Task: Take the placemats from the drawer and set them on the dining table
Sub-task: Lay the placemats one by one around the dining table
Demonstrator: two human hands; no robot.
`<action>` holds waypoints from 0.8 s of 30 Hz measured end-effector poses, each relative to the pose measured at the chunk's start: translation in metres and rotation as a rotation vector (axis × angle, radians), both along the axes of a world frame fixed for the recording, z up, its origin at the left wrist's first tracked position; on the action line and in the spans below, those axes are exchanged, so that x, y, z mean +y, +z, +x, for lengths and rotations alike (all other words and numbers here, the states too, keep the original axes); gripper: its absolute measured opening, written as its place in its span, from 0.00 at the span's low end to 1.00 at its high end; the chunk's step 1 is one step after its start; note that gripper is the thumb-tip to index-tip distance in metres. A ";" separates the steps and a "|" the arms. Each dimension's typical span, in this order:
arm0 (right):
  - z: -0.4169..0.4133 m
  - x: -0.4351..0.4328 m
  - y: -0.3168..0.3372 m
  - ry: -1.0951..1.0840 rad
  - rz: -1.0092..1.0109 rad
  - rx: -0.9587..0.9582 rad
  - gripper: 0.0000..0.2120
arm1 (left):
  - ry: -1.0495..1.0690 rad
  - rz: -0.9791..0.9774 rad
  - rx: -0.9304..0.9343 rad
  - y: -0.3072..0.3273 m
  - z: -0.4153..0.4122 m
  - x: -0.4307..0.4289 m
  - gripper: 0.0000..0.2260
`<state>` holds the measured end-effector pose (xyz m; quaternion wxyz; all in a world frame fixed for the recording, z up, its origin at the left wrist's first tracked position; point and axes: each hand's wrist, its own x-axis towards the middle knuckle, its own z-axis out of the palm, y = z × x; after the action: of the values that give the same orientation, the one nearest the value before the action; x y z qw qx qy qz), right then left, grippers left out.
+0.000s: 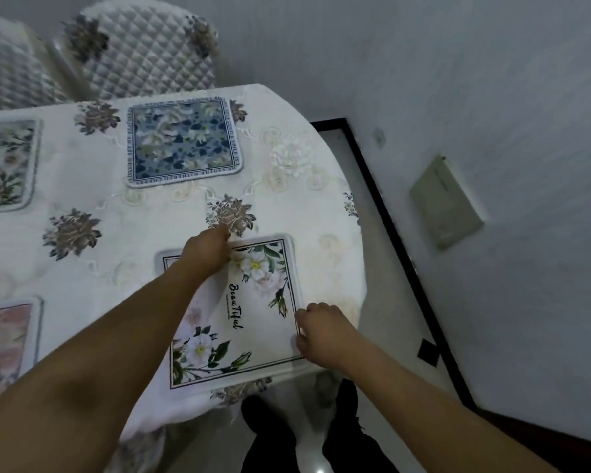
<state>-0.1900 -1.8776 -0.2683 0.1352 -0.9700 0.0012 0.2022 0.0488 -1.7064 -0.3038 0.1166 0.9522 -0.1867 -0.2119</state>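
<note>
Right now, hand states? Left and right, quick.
Left hand: fingers curled at the far edge of the white floral placemat; a real grip cannot be told.
Right hand: fingers curled at its right edge; grip cannot be told.

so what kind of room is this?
Most likely a home dining area. A round table under a floral tablecloth carries several placemats, including a blue floral placemat and a white "Beautiful" placemat that both hands are touching. Quilted chairs stand at the far side.
</note>
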 end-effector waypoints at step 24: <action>0.020 0.168 0.101 -0.258 1.384 0.682 0.13 | 1.054 -0.824 -0.592 0.314 -0.348 0.215 0.08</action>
<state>-0.1701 -1.7098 -0.1674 0.7237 -0.5416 0.0290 0.4266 -0.2994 -1.4916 0.0106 0.4966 0.8117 0.2081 0.2262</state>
